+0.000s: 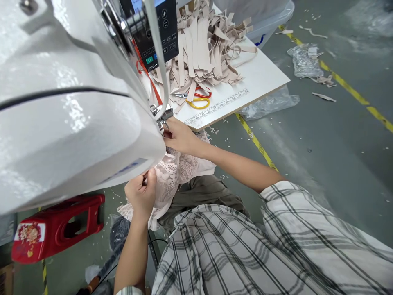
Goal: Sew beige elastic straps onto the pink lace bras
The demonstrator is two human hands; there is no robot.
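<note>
A pale pink lace bra (167, 176) hangs over my lap, below the head of a white sewing machine (92, 123). My left hand (143, 192) is closed, its thumb and fingers pinching the bra's left edge. Close to the machine's needle area, my right hand (181, 137) has curled fingers on the upper part of the bra. The machine head hides the fingertips of that hand and the spot under the needle. A red-orange tape (156, 92) runs down to the metal parts by the presser foot.
On the white table (260, 73) lie a heap of beige fabric strips (208, 49), scissors with red and yellow handles (198, 102) and a printed ruler scale (221, 105). A control panel (162, 41) stands behind the needle. A red plastic stool (61, 229) is at lower left.
</note>
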